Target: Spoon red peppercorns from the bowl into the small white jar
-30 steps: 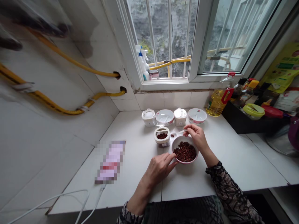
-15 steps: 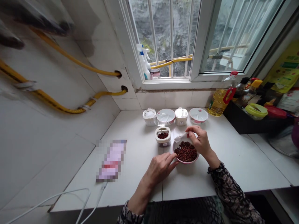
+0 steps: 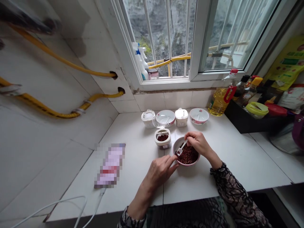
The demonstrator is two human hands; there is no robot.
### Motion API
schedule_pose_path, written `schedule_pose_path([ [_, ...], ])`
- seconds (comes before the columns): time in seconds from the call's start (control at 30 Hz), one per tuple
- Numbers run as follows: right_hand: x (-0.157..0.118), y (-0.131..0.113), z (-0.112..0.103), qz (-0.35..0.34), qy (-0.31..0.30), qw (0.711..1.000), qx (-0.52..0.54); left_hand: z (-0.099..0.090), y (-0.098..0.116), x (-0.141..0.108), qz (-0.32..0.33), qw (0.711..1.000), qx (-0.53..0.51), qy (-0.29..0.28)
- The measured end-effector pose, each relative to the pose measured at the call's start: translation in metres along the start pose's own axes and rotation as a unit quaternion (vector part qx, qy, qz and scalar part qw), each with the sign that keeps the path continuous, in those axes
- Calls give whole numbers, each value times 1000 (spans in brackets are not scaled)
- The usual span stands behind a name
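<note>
A pink-rimmed bowl [image 3: 186,164] on the white counter holds dark red dried peppercorns [image 3: 190,155]. My left hand [image 3: 161,170] grips the bowl's left rim between fingers and thumb. Pinched in my right hand [image 3: 198,143] is the handle of a small white spoon [image 3: 180,151], its scoop over the left part of the peppercorns. Just left of the bowl stands a lidded clear container [image 3: 162,138], lid raised, with similar dark red pieces inside.
Behind stand two white containers [image 3: 181,117] and two floral bowls [image 3: 199,116]. An oil bottle [image 3: 218,100] and a black box [image 3: 239,118] of condiments are at the right. A pixelated pink object [image 3: 110,166] with a white cable lies left.
My right hand has turned the spoon, so its scoop has moved down toward the bowl's left side and now shows its inside. My left hand still holds the rim. The view has shifted slightly.
</note>
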State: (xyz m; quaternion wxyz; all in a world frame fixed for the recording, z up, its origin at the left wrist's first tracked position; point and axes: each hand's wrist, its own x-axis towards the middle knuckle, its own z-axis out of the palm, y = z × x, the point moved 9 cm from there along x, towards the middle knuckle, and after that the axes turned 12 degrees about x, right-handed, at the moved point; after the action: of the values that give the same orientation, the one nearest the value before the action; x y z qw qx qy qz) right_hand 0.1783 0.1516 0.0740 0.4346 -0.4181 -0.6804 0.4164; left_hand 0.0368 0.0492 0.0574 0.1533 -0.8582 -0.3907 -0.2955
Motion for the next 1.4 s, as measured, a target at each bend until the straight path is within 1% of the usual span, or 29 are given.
schedule_pose_path([
  [0.1,1,8,-6,37,22,998,48,-2,1,1,3,1000,-1,7],
  [0.33,1,13,-8,75,48,991,102,-4,1,2,5,1000,5,12],
  [0.43,2,18,-11,101,62,982,145,-4,1,2,5,1000,8,10],
  [0.5,4,18,-12,98,74,976,180,-3,2,2,5,1000,9,6],
  [0.57,6,11,-12,65,93,973,199,-3,1,2,3,1000,9,6],
  [0.63,6,-1,-10,10,114,976,187,-3,2,2,4,1000,9,11],
  [0.67,5,-9,-7,-23,123,978,167,-3,2,2,4,1000,10,14],
  [0.73,3,-26,2,-97,123,983,92,-4,2,2,5,1000,12,19],
  [0.77,2,-35,9,-138,108,984,41,-4,2,3,4,1000,13,20],
  [0.83,-2,-49,27,-214,60,973,-61,-5,2,4,4,1000,16,24],
  [0.9,-5,-57,37,-258,23,958,-122,-7,3,5,6,999,19,29],
  [0.93,-6,-58,35,-265,23,955,-131,-8,3,6,6,999,20,31],
  [1.0,-7,-58,19,-255,57,958,-119,-9,4,6,7,999,19,31],
  [1.07,-8,-55,0,-230,92,963,-104,-8,4,6,8,1000,16,25],
  [1.13,-7,-48,-8,-207,85,968,-115,-7,3,5,7,1000,17,18],
  [1.2,-6,-37,-5,-181,45,972,-141,-6,3,4,6,1000,18,16],
  [1.33,-6,-19,17,-139,-55,973,-177,-5,3,3,7,1000,11,18],
  [1.4,-5,-16,22,-122,-70,976,-166,-5,2,3,7,1000,7,19],
])
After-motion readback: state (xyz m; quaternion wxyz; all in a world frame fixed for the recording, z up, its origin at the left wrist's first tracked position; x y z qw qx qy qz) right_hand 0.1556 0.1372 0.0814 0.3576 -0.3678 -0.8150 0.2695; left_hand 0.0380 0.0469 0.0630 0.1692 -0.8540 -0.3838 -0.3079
